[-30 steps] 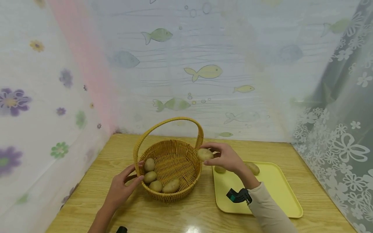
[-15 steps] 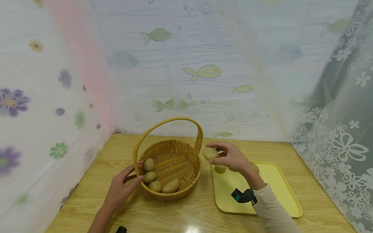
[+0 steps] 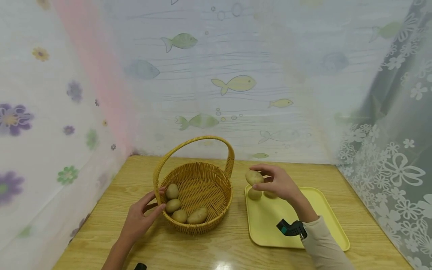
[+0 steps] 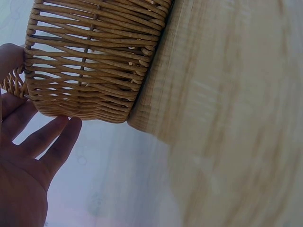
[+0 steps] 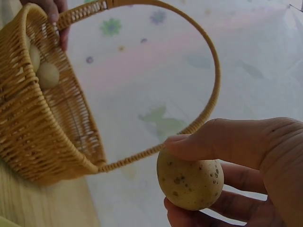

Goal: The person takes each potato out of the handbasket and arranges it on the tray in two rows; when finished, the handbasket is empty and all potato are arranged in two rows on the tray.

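Observation:
My right hand pinches a potato between thumb and fingers, above the far left corner of the yellow tray. Dark specks dot this potato's skin in the right wrist view. A round wicker basket with a tall hoop handle stands left of the tray. Several potatoes lie along its left and near inner wall. At the basket's left side my left hand holds the rim by the handle's foot, its fingers against the outer weave in the left wrist view.
Two more potatoes lie on the tray's far left part, one below the held potato and one partly behind my right hand. The wooden table ends at curtains printed with fish and flowers. A small black object shows at the bottom edge.
My right hand has moved right with the potato, away from the basket's rim to over the tray's corner. The left hand and the basket keep their places.

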`<state>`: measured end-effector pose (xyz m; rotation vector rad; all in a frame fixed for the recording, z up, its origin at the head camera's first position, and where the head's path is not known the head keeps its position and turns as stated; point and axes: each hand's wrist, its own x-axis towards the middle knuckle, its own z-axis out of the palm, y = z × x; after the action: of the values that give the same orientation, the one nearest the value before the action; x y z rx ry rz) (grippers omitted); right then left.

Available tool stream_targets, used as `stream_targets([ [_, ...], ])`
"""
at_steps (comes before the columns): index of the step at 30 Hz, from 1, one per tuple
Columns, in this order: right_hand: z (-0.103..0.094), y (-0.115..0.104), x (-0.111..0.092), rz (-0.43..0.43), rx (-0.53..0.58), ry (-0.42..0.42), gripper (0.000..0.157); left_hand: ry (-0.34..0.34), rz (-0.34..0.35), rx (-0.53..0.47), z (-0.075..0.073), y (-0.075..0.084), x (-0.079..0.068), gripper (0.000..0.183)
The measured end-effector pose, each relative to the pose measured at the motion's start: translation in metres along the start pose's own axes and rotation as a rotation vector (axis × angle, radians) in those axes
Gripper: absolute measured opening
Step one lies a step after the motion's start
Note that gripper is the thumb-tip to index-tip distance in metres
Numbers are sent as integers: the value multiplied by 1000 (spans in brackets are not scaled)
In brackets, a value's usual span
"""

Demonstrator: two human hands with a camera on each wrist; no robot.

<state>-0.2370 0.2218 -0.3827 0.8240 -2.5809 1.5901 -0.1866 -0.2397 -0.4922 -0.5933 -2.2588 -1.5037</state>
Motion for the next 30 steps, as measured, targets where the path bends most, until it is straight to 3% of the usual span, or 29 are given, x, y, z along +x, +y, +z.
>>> stream_targets([
  [30, -47, 34, -50, 132, -109, 162, 55, 1, -10, 14, 0, 1, -1, 51],
])
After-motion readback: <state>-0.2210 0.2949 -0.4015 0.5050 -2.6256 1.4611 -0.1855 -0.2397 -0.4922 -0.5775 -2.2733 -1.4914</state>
